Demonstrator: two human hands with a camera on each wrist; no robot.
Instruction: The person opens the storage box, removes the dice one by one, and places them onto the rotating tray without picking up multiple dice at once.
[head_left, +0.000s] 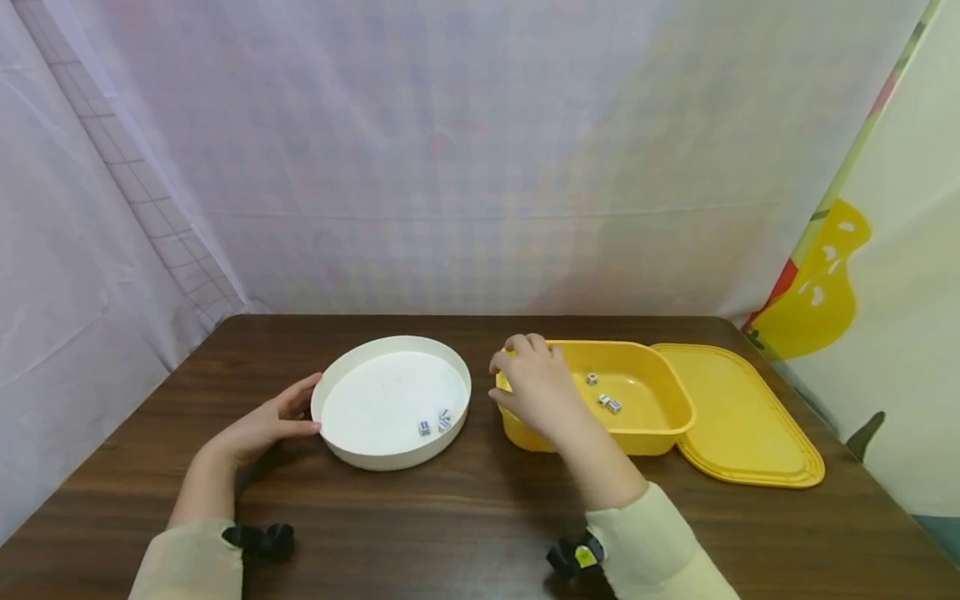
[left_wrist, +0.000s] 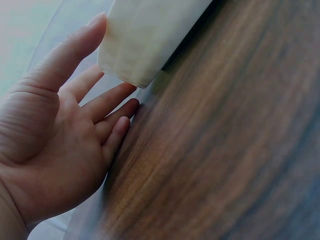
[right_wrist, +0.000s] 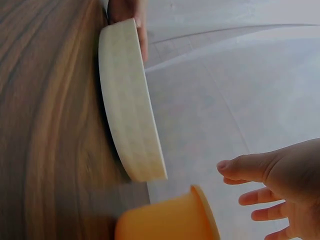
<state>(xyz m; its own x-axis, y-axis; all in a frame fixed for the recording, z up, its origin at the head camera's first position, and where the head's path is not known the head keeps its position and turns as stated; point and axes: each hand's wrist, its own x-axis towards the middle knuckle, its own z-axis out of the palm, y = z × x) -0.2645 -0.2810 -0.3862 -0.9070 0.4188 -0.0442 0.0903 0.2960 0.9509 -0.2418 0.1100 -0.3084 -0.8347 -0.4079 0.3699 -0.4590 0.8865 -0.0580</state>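
A round white tray (head_left: 390, 400) stands left of the middle, with three small dice (head_left: 435, 423) near its front right wall. At the tray's left side, my left hand (head_left: 268, 421) touches the outer wall with spread thumb and fingers; the left wrist view shows its palm bare. My right hand (head_left: 536, 387) hovers over the left rim of a yellow container (head_left: 652, 417), fingers loosely bent and nothing visible between them. Three more dice (head_left: 609, 402) lie on the container's floor. In the right wrist view the fingers stand apart from the container's rim.
A yellow lid (head_left: 750, 417) lies flat at the right, partly under the container's edge. The dark wooden table (head_left: 390, 533) has white sheeting (head_left: 450, 167) hanging behind it. A narrow strip of table separates tray and container.
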